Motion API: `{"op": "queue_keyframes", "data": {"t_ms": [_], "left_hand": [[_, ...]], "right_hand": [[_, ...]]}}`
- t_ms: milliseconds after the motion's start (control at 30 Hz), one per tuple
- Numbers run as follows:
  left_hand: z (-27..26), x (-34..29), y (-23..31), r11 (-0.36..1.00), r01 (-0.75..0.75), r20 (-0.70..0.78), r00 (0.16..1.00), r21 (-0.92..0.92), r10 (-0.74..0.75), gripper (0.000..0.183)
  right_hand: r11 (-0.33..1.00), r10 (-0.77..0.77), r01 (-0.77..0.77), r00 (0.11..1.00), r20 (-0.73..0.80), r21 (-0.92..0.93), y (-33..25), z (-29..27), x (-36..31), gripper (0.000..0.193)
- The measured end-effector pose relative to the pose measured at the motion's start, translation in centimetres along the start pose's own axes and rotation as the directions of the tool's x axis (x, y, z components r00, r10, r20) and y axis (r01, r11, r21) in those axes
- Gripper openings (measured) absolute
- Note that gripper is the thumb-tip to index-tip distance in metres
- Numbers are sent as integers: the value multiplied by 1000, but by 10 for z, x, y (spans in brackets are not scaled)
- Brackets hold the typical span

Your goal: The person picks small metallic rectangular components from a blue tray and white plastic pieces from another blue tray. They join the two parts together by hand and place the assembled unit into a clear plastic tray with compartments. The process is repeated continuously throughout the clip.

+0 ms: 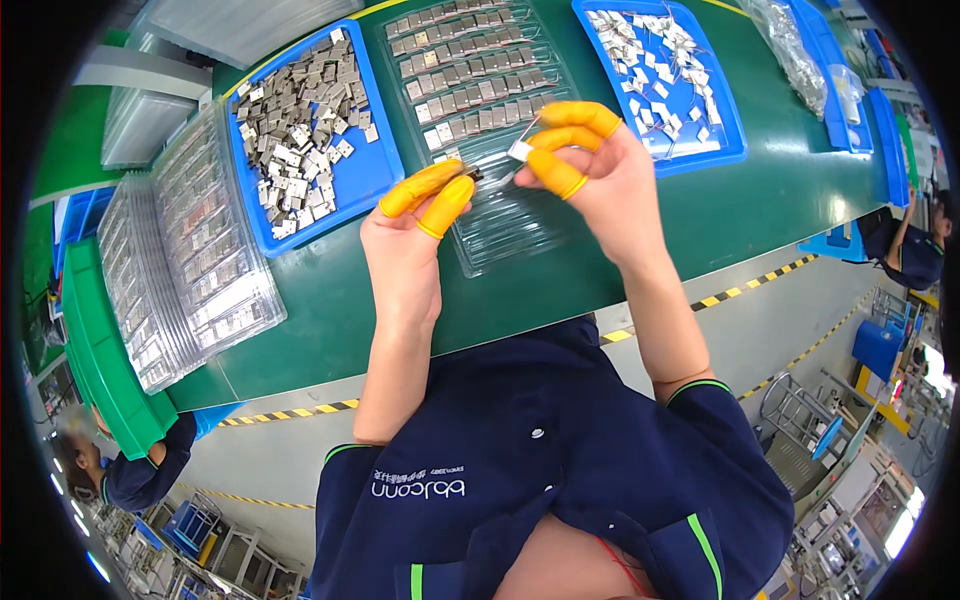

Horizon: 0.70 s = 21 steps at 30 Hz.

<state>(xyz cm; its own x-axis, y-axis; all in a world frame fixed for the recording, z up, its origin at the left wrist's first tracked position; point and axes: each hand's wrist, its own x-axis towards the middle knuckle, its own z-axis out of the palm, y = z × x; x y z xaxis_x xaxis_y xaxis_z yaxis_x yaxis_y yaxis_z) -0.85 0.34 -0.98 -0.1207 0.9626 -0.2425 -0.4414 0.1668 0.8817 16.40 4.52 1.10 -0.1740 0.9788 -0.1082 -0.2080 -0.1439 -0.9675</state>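
Note:
Yellow finger cots cover several fingertips on both hands. My left hand (pixel 408 235) pinches a small dark piece (pixel 476 174) between thumb and finger. Close beside it, my right hand (pixel 612 175) grips a small white connector (pixel 519 151) with thin wires. Both hands are raised over a clear plastic tray (pixel 510 235), whose far rows hold grey and white parts and whose near slots show no parts. On the left, a blue tray (pixel 378 172) carries a heap of loose grey and white pieces. White wired connectors (pixel 655 75) lie scattered in another blue tray (pixel 738 140) at the right.
Stacked clear trays (pixel 195 250) filled with parts stand at the green table's (pixel 330 305) left end, beside a green bin (pixel 115 375). A clear plastic bag (pixel 790 50) and blue bins (pixel 885 145) are at far right. Other people sit at both sides.

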Motion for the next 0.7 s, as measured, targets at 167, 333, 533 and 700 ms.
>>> {"op": "queue_keyframes", "data": {"t_ms": [167,333,533,700], "left_hand": [[6,-2,0,996,74,-44,996,-60,-76,23],[3,-1,-8,979,115,27,993,-168,-112,24],[-1,0,-11,980,130,44,991,-152,-125,24],[1,-3,-14,987,116,54,992,-111,-111,27]], "right_hand": [[997,-9,13,999,-47,77,-2,5,-4,25],[965,-140,194,950,-281,175,-6,-40,12,23],[957,-253,127,808,-532,-262,-11,-102,36,24],[843,-422,149,779,-464,-517,-3,-114,34,27]]}}
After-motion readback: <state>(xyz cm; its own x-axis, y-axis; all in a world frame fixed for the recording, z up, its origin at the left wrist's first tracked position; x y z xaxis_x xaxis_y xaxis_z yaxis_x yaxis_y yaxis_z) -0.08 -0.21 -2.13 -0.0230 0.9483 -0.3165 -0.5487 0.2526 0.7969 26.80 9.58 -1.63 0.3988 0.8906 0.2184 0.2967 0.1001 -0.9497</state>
